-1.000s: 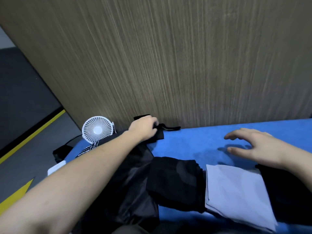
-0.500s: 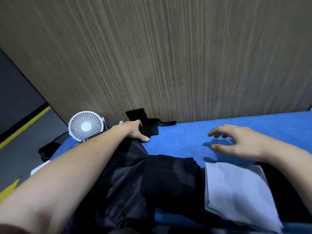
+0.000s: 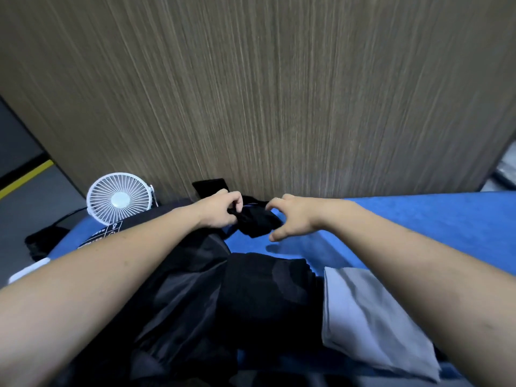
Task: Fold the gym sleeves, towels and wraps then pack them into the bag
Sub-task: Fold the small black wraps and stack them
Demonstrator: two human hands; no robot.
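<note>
A small black wrap (image 3: 255, 222) lies bunched at the far edge of the blue surface (image 3: 418, 219), against the wooden panel. My left hand (image 3: 220, 209) pinches its left end with closed fingers. My right hand (image 3: 293, 216) hovers at its right end, fingers curled and apart, touching the cloth lightly or just above it. A black bag (image 3: 178, 297) of shiny fabric spreads under my left forearm. Beside it rests a folded black piece (image 3: 268, 291), and right of that a folded grey towel (image 3: 368, 325).
A white desk fan (image 3: 120, 198) stands at the far left corner of the surface, with a black cable running off to the left. The wooden panel (image 3: 265, 93) rises right behind the wrap. Grey floor with a yellow stripe (image 3: 25, 178) lies to the left.
My right hand has moved left from above the blue surface to the wrap. My left hand has closed on the wrap's left end and pulled it slightly towards me.
</note>
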